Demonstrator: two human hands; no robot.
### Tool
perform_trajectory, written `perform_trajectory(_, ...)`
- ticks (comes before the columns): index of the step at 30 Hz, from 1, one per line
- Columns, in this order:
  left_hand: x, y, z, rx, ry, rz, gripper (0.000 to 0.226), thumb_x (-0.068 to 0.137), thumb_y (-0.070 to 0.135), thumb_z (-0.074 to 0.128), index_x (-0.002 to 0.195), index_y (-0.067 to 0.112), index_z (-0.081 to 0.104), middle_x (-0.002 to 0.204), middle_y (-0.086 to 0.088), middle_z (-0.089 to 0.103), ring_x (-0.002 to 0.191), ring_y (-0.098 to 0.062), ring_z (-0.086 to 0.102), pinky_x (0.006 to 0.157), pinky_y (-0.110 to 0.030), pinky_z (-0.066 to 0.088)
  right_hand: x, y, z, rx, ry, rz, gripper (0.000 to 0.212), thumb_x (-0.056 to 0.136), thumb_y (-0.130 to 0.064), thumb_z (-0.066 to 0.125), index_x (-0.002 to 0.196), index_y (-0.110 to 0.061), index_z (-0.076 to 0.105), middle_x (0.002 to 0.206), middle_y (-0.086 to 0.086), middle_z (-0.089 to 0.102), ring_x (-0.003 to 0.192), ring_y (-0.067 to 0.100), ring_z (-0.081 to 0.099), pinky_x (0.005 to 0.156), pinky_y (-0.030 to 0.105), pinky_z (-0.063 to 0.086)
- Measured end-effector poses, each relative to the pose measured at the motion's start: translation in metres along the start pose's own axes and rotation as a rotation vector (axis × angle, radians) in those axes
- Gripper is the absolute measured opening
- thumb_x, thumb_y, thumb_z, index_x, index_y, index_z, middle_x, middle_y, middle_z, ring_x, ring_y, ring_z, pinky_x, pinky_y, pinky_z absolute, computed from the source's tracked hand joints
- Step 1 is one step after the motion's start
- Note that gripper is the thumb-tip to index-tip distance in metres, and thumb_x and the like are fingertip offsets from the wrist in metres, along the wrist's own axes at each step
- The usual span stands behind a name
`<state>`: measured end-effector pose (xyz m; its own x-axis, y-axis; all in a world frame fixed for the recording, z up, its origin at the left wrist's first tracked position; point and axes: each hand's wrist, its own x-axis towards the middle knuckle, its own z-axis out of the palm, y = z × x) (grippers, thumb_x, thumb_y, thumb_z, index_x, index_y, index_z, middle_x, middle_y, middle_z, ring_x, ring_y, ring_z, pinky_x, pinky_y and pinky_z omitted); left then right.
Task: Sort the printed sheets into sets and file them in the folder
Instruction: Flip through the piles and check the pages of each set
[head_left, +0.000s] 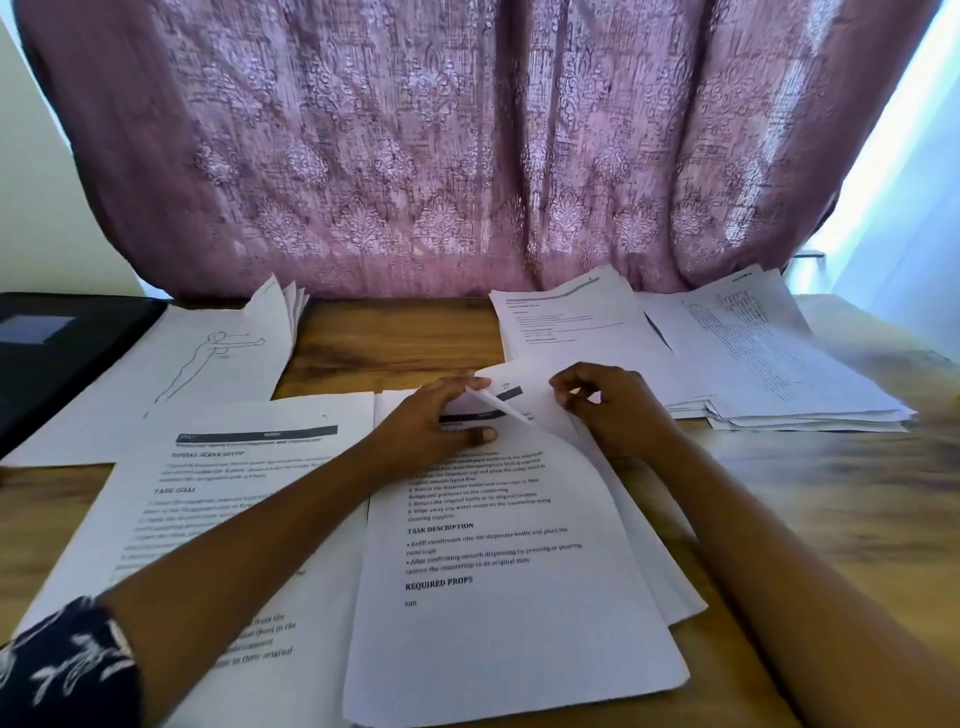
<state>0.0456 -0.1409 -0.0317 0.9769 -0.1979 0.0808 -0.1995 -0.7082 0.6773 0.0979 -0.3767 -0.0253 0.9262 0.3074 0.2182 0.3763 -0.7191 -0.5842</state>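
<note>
White printed sheets (753, 358) lie in several piles on the wooden table (384, 338), the left hand (441, 415) and right hand (608, 410) each pinch a page corner of the middle pile (519, 623), and the black folder (52, 353) at far left waits, so sorting looks unfinished, filing not begun.

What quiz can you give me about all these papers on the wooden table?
1. True or false: the black plastic folder lies at the far left.
2. What does the left hand pinch? A) a pen B) a corner of the white printed sheet headed TASK DESCRIPTION C) the folder
3. Fill in: the white paper page beside the folder shows a line-drawn ____.
Key: 1 true; 2 B; 3 person.
</note>
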Motion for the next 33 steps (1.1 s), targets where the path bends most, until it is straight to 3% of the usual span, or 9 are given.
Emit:
perform_trajectory(3, 0.003, 0.0, 0.0, -0.019, -0.063, -0.01, 0.076, 0.074, 0.07, 0.062, 0.14, 0.036, 0.042, 0.154, 0.013, 0.028, 0.141, -0.011, 0.027, 0.112, -0.028, 0.014, 0.002, 0.0, 0.003, 0.061, -0.052, 0.099, 0.033, 0.088, -0.025, 0.067, 0.12, -0.02, 0.06, 0.099, -0.009, 0.068, 0.085, 0.005, 0.056, 0.072, 0.011, 0.037)
perform_trajectory(6, 0.005, -0.002, 0.0, -0.121, -0.068, 0.04, 0.115, 0.051, 0.101, 0.033, 0.142, 0.03, 0.04, 0.153, 0.013, 0.028, 0.137, -0.005, 0.026, 0.113, -0.029, 0.021, 0.004, -0.002, 0.005, 0.159, -0.007, 0.141, 0.045, 0.08, -0.029, 0.076, 0.12, -0.022, 0.058, 0.089, -0.009, 0.068, 0.077, 0.002, 0.056, 0.07, 0.013, 0.039)
perform_trajectory(10, 0.002, -0.002, -0.001, -0.191, -0.078, 0.007, 0.112, 0.057, 0.099, 0.012, 0.144, 0.032, 0.037, 0.141, 0.019, 0.029, 0.135, -0.004, 0.025, 0.114, -0.025, 0.007, 0.0, -0.008, 0.003, 0.338, -0.024, 0.236, 0.039, 0.077, -0.025, 0.078, 0.113, -0.019, 0.063, 0.091, -0.002, 0.07, 0.085, 0.011, 0.063, 0.075, 0.022, 0.045)
perform_trajectory(14, 0.002, -0.003, 0.001, -0.27, -0.03, -0.012, 0.065, 0.087, 0.07, 0.01, 0.145, 0.04, 0.019, 0.147, 0.023, 0.016, 0.125, 0.026, 0.013, 0.097, 0.004, -0.011, -0.009, -0.025, -0.011, -0.001, -0.12, -0.146, 0.014, 0.082, -0.022, 0.073, 0.095, -0.025, 0.075, 0.094, -0.013, 0.07, 0.081, -0.002, 0.055, 0.073, 0.006, 0.038)
perform_trajectory(16, 0.002, -0.004, -0.001, -0.284, -0.034, 0.006, 0.072, 0.086, 0.069, 0.008, 0.149, 0.037, 0.021, 0.151, 0.021, 0.015, 0.113, 0.04, 0.01, 0.085, 0.013, -0.01, -0.011, -0.029, -0.016, -0.12, -0.261, -0.211, 0.015, 0.084, -0.023, 0.072, 0.097, -0.028, 0.076, 0.102, -0.015, 0.068, 0.089, -0.001, 0.054, 0.077, 0.003, 0.035)
perform_trajectory(20, 0.006, -0.008, 0.002, -0.259, -0.021, 0.008, 0.1, 0.068, 0.093, 0.01, 0.138, 0.033, 0.047, 0.15, 0.016, 0.033, 0.135, 0.0, 0.032, 0.079, 0.016, 0.001, -0.012, -0.028, -0.02, -0.158, -0.418, -0.135, 0.022, 0.086, -0.024, 0.069, 0.107, -0.025, 0.073, 0.103, -0.016, 0.064, 0.098, 0.001, 0.056, 0.085, 0.008, 0.038)
perform_trajectory(24, 0.006, -0.008, 0.002, -0.208, 0.009, 0.033, 0.074, 0.087, 0.073, 0.013, 0.134, 0.031, 0.053, 0.141, 0.012, 0.047, 0.128, 0.0, 0.039, 0.086, 0.013, 0.009, -0.005, -0.018, -0.015, -0.137, -0.131, -0.099, 0.012, 0.086, -0.026, 0.069, 0.097, -0.027, 0.073, 0.094, -0.012, 0.068, 0.082, 0.003, 0.056, 0.069, 0.015, 0.039)
perform_trajectory(29, 0.007, -0.015, 0.002, -0.22, 0.014, 0.032, 0.073, 0.083, 0.081, 0.017, 0.125, 0.038, 0.058, 0.131, 0.02, 0.053, 0.121, 0.014, 0.042, 0.091, 0.003, 0.025, -0.003, -0.007, 0.0, -0.012, 0.001, 0.185, 0.041, 0.078, -0.03, 0.077, 0.115, -0.024, 0.06, 0.089, -0.009, 0.062, 0.081, 0.011, 0.055, 0.072, 0.023, 0.039)
perform_trajectory(33, 0.002, -0.007, 0.0, -0.266, 0.053, 0.004, 0.044, 0.099, 0.046, 0.023, 0.124, 0.031, 0.057, 0.12, 0.026, 0.052, 0.101, 0.031, 0.041, 0.101, 0.0, 0.018, -0.007, -0.018, -0.002, -0.092, 0.029, -0.172, 0.026, 0.078, -0.017, 0.077, 0.102, -0.021, 0.068, 0.077, -0.013, 0.065, 0.081, 0.011, 0.06, 0.072, 0.021, 0.043)
